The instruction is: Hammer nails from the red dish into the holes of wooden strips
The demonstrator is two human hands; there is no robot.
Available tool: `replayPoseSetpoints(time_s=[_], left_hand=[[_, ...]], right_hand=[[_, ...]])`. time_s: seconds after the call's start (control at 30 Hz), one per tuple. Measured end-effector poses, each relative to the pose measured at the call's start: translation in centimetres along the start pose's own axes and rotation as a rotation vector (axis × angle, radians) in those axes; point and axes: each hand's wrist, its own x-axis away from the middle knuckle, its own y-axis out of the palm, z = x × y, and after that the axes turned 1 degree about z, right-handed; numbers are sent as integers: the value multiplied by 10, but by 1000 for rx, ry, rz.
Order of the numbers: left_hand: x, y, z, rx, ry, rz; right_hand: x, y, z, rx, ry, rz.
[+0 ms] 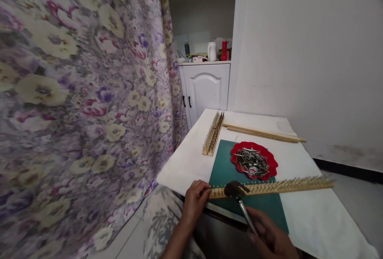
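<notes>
My right hand (267, 233) is closed round the metal handle of a hammer (245, 213). The dark hammer head is over a long wooden strip (266, 188) with many nails standing up along it. My left hand (196, 199) is closed at the strip's left end, fingertips on the wood; whether a nail is also between them is hidden. Under the strip lies a green mat (223, 163). Just beyond the strip, a red scalloped dish (271, 159) on the mat holds a heap of loose nails (251, 161).
On the white-covered table (185, 167), nail-studded strips (214, 133) lie at the far left, and bare wooden strips (263, 133) lie at the back. A floral curtain (89, 111) hangs on the left. Behind the table are a white cabinet (206, 89) and a wall (305, 59).
</notes>
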Motion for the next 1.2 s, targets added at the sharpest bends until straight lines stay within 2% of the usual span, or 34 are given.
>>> replayPoseSetpoints(time_s=[0.1,0.17,0.3,0.87,1.0,1.2], left_hand=[[1,3,-2,27,-14,11],[1,4,-3,38,-23,17],[2,8,-5,49,-20,29],[2,11,-7,66,-28,52],[2,10,-7,59,-31,50],[2,5,-3,76,-5,43]], right_hand=[[-19,15,-6,168,-65,-123],[-28,24,-7,268,-109,-127],[-38,33,-5,293,-173,-144],[-36,32,-8,486,-183,-152],[-36,31,-6,444,-193,-135],[-20,15,5,206,-110,-66]])
